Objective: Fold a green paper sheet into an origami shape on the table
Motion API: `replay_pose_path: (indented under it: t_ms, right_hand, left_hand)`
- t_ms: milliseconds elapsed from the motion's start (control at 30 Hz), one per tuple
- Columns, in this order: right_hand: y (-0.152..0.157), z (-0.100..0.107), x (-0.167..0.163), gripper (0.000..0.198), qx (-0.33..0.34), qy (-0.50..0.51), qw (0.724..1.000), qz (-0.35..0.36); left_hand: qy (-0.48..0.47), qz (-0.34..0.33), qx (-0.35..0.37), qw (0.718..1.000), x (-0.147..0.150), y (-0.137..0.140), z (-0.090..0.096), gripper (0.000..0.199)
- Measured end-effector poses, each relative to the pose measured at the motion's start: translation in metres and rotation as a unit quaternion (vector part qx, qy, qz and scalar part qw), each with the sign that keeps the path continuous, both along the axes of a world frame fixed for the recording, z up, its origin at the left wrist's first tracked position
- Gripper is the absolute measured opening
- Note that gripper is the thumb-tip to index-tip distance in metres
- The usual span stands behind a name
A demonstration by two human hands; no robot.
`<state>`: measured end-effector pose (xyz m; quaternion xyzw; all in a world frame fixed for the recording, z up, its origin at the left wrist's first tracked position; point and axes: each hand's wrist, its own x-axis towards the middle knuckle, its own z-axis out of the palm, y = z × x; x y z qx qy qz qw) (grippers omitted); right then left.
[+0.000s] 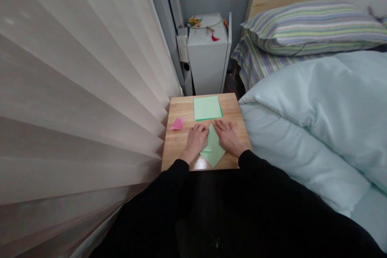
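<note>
A light green sheet of origami paper (216,152) lies on a small wooden table (175,151), turned with one corner toward me and partly folded along its left side. My left hand (197,137) is closed at the paper's upper left edge, its fingers curled together on the folded flap. My right hand (227,134) lies flat on the paper's right edge, fingers stretched out toward the top corner. Both hands cover parts of the sheet. Just beyond them rests a stack of green paper squares (208,108), pale on top with a darker green edge below.
A pink folded paper piece (177,123) sits at the table's left. Pleated curtain (121,100) borders the left side, and a bed with a pale blue quilt (302,129) borders the right. Behind stands a white cabinet (208,64) with small ornaments on top.
</note>
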<state>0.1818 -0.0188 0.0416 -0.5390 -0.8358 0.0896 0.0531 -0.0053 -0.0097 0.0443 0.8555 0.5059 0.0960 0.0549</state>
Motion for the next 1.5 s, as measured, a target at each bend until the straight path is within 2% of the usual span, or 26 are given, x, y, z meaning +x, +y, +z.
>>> replay_pose_path:
  t_ms: [167,267,533,633,733,867,1167,1367,1500]
  right_hand:
    - [-0.006,0.002,-0.013,0.063,0.032,-0.023,0.999,0.02]
    - [-0.008,-0.002,-0.016,0.061,0.036,-0.046,0.998,0.007]
    - [0.001,-0.001,-0.014,0.059,0.032,-0.057,0.998,-0.016]
    - [0.003,-0.004,-0.013,0.059,0.039,-0.051,0.998,-0.014]
    - [0.003,-0.007,-0.012,0.059,0.042,-0.051,0.998,-0.011]
    - [0.004,-0.009,-0.012,0.058,0.036,-0.054,0.998,-0.012]
    - [0.005,-0.004,-0.014,0.059,0.024,-0.057,0.998,-0.022]
    - [0.004,-0.004,-0.013,0.059,0.023,-0.047,0.998,-0.02]
    - [0.005,0.003,-0.014,0.059,0.009,-0.031,0.999,-0.018]
  left_hand:
    - [0.021,0.006,0.005,1.0,0.003,-0.005,0.0,0.032]
    - [0.023,-0.002,0.006,1.0,0.005,-0.007,0.002,0.036]
    - [0.016,-0.015,-0.02,1.0,0.003,-0.002,0.012,0.025]
    - [-0.023,-0.021,-0.048,0.998,-0.003,0.005,0.009,0.031]
    - [-0.052,-0.055,-0.054,0.996,-0.011,0.012,0.006,0.037]
    - [-0.035,-0.086,-0.05,0.994,-0.016,0.017,0.006,0.031]
    - [-0.013,-0.108,-0.081,0.991,-0.024,0.013,0.007,0.026]
    - [-0.034,-0.096,-0.104,0.989,-0.027,0.005,0.013,0.027]
    - [-0.094,-0.031,-0.115,0.988,-0.025,0.002,0.017,0.039]
